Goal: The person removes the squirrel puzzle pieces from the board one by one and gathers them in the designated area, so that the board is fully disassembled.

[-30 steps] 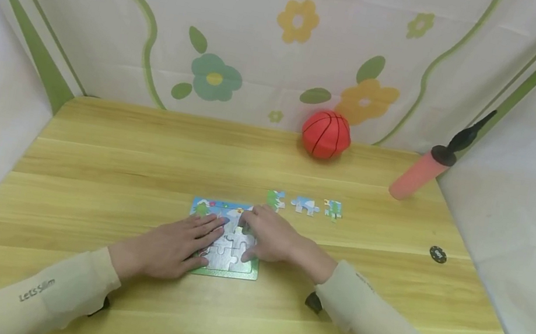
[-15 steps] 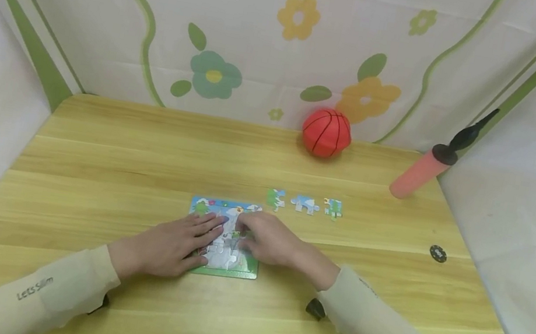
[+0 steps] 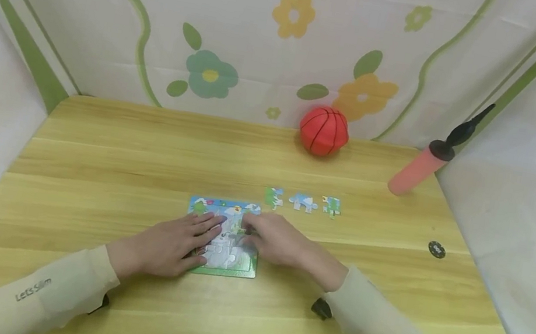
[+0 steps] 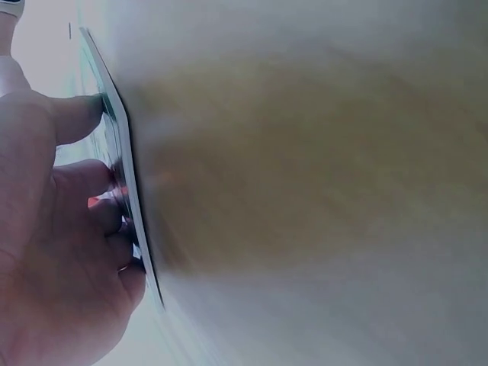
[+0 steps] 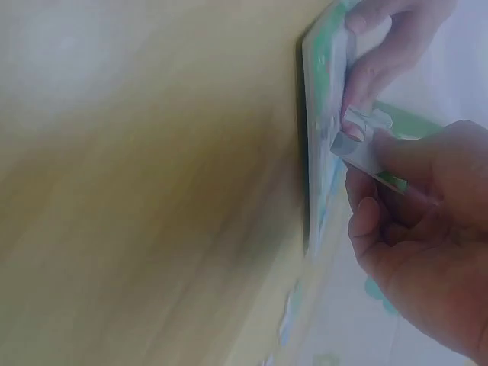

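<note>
Puzzle board: lies flat on the near-middle of the table [image 3: 114, 165], its green lower border [image 3: 234, 273] toward the person.
Left hand: [image 3: 164, 244] rests on the board's left side with fingers extended, gripping nothing, apparently steadying it.
Right hand: [image 3: 279, 243] pinches one puzzle piece [image 5: 366, 149] between thumb and finger, tilted, over the board's right side; whether it touches the board I cannot tell.
Fitted pieces: several are already joined in the middle and lower part of the picture; what lies under the hands is hidden.
Pieces left: besides the pinched one, three loose pieces lie in a row beyond the board's upper right corner: a green-and-blue piece [image 3: 274, 197], a blue-and-white piece [image 3: 303, 202] and a piece with a green tree shape [image 3: 332, 206]. I judge the puzzle past halfway, with four pieces in sight to place.
Table: pale wood grain; a red ball [image 3: 324, 131] sits at the back, a pink pump [image 3: 414, 171] at the far right, a black chip [image 3: 437, 249] nearer.
Room: white cloth [image 3: 251, 10] with printed flowers hangs behind; pale cloth flanks both sides.
</note>
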A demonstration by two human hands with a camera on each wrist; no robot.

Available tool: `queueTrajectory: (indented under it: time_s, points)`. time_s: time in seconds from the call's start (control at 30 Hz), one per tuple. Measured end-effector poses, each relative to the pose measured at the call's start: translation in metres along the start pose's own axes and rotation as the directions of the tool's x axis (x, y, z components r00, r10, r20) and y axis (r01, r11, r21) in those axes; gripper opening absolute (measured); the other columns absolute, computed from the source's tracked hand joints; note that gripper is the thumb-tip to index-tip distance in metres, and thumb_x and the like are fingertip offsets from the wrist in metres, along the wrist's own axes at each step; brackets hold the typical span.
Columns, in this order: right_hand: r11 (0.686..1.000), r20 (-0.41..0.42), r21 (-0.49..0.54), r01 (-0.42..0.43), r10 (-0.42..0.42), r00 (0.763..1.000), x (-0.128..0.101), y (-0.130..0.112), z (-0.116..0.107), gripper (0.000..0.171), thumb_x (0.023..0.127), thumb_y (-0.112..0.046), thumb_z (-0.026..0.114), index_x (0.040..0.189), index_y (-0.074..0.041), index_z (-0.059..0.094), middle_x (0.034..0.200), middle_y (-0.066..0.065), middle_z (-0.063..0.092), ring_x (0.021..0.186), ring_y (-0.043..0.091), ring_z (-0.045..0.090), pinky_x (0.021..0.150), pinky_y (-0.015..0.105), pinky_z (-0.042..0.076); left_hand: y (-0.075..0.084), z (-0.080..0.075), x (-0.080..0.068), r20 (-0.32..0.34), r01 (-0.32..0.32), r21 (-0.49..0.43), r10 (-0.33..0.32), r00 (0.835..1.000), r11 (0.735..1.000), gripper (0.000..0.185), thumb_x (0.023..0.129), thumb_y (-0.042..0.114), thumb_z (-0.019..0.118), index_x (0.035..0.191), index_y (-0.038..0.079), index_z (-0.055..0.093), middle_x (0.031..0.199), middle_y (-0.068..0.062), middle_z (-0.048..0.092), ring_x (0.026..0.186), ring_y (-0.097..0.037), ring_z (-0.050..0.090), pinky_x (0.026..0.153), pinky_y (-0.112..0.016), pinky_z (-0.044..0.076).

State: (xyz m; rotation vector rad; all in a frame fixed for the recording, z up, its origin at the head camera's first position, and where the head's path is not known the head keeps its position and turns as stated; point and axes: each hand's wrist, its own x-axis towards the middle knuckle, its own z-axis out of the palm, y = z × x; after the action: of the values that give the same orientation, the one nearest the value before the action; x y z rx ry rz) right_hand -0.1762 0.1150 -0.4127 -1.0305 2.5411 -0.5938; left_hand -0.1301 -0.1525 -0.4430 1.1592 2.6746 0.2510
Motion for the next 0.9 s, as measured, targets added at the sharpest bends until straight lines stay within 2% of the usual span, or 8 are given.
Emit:
queueTrajectory:
  time_s: [0.13, 0.27, 0.4, 0.57, 0.8, 0.9]
  points:
    - [1.000, -0.071, -0.004, -0.021, 0.021, 0.997, -0.015, 0.018, -0.016, 0.004, 0.098, -0.014, 0.070, 0.102, -0.012, 0.068, 0.096, 0.001, 0.076, 0.085, 0.010, 0.066, 0.075, 0.024, 0.057, 0.000, -0.001, 0.000, -0.001, 0.003, 0.000, -0.003, 1.000, 1.000, 0.067, 0.106, 0.037, 0.053, 0.160, 0.002, 0.036, 0.172, -0.016, 0.030, 0.159, -0.038, 0.032, 0.129, -0.056, 0.032]
    - [0.997, -0.127, -0.018, -0.070, 0.067, 0.990, -0.033, 0.049, -0.036, 0.002, 0.095, -0.011, 0.073, 0.097, -0.010, 0.071, 0.085, 0.000, 0.072, 0.076, 0.009, 0.059, 0.070, 0.025, 0.053, 0.000, -0.002, 0.000, 0.003, 0.006, -0.003, -0.006, 1.000, 1.000, 0.067, 0.106, 0.038, 0.053, 0.161, 0.003, 0.035, 0.172, -0.016, 0.029, 0.159, -0.038, 0.032, 0.129, -0.057, 0.032]
    - [0.987, -0.129, 0.010, -0.158, 0.158, 0.979, -0.054, 0.084, -0.049, 0.006, 0.093, -0.007, 0.075, 0.099, -0.009, 0.073, 0.084, 0.001, 0.071, 0.076, 0.012, 0.058, 0.070, 0.028, 0.053, 0.000, -0.001, 0.001, 0.010, 0.004, -0.005, -0.004, 1.000, 1.000, 0.067, 0.107, 0.038, 0.052, 0.161, 0.003, 0.035, 0.173, -0.015, 0.029, 0.159, -0.038, 0.032, 0.129, -0.057, 0.032]
    - [0.976, -0.108, 0.009, -0.219, 0.219, 0.970, -0.071, 0.116, -0.054, 0.014, 0.090, -0.004, 0.077, 0.102, -0.007, 0.070, 0.090, 0.004, 0.074, 0.082, 0.013, 0.066, 0.076, 0.032, 0.058, 0.000, 0.000, 0.000, 0.004, -0.002, 0.002, 0.002, 1.000, 1.000, 0.067, 0.107, 0.039, 0.052, 0.161, 0.003, 0.035, 0.172, -0.015, 0.029, 0.159, -0.037, 0.032, 0.129, -0.056, 0.032]
    - [0.970, -0.076, -0.014, -0.241, 0.239, 0.968, -0.086, 0.127, -0.053, 0.013, 0.091, -0.002, 0.074, 0.102, -0.007, 0.071, 0.092, 0.003, 0.074, 0.088, 0.018, 0.069, 0.082, 0.041, 0.060, 0.000, -0.001, 0.001, 0.010, -0.005, -0.006, 0.005, 1.000, 1.000, 0.067, 0.107, 0.039, 0.052, 0.161, 0.003, 0.034, 0.173, -0.015, 0.028, 0.160, -0.036, 0.030, 0.129, -0.055, 0.032]
    - [0.968, -0.065, -0.049, -0.248, 0.244, 0.968, -0.086, 0.128, -0.054, 0.013, 0.091, -0.002, 0.074, 0.103, -0.007, 0.072, 0.099, 0.006, 0.076, 0.095, 0.024, 0.071, 0.088, 0.047, 0.062, 0.000, -0.002, 0.000, 0.010, -0.004, -0.003, 0.004, 1.000, 1.000, 0.067, 0.107, 0.039, 0.053, 0.161, 0.003, 0.034, 0.173, -0.015, 0.028, 0.160, -0.036, 0.031, 0.130, -0.055, 0.032]
